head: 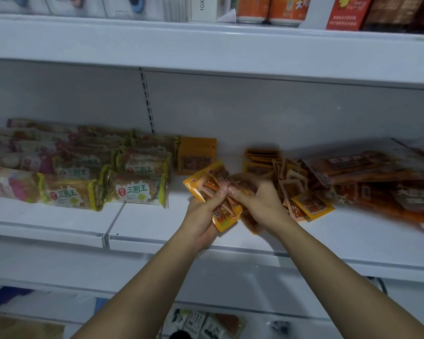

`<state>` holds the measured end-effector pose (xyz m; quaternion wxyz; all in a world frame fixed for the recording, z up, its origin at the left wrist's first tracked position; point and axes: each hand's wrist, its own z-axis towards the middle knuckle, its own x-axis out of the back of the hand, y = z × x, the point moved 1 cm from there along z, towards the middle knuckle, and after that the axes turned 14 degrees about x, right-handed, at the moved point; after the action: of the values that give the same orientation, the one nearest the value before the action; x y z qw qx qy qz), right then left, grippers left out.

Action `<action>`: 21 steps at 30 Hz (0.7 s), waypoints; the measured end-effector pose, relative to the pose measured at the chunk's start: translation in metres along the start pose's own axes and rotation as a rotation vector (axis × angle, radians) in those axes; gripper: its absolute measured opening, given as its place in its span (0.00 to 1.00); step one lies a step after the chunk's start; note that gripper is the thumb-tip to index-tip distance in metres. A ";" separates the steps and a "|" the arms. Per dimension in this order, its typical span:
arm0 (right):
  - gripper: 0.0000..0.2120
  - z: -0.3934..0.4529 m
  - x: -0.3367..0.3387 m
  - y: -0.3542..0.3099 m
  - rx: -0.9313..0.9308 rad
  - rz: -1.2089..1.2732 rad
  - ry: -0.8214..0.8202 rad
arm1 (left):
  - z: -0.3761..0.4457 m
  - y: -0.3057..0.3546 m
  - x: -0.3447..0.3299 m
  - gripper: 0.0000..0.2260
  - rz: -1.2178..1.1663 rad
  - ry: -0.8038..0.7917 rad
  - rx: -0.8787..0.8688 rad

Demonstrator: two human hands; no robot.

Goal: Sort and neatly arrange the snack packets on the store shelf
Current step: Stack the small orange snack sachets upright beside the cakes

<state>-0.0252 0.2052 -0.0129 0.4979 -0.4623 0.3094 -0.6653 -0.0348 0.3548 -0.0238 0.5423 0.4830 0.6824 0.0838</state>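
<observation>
Over the middle of the white shelf [142,223] my left hand [203,211] grips a fanned bunch of small orange snack packets [206,184], thumb on top. My right hand [260,201] holds more of the same packets from the right, fingers curled over them. A loose heap of orange packets [301,192] lies just right of my hands. A neat upright stack of orange packets [196,155] stands at the back, and a second stack [262,157] lies behind my right hand.
Rows of yellow-edged sandwich cake packs [137,189] fill the shelf's left side. Larger dark red-brown packets [377,177] are piled at the right. The upper shelf carries boxes and orange cans [272,8]. More goods lie on the lower shelf [206,324].
</observation>
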 end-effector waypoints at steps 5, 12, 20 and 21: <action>0.12 0.004 -0.012 -0.005 -0.119 0.092 0.123 | -0.004 0.009 0.019 0.16 -0.061 0.022 -0.009; 0.07 -0.003 -0.044 -0.025 0.140 -0.158 -0.007 | -0.003 0.025 0.040 0.15 -0.153 0.092 -0.076; 0.10 -0.023 -0.063 -0.055 0.124 -0.147 -0.337 | -0.017 0.028 0.058 0.21 -0.260 -0.119 0.084; 0.10 -0.024 -0.063 -0.057 0.104 -0.095 -0.342 | -0.018 0.028 0.059 0.21 -0.270 -0.099 0.102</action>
<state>-0.0644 0.2814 0.0083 0.5344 -0.5564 0.1635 -0.6149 -0.0301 0.4211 -0.0377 0.5564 0.4174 0.7168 -0.0487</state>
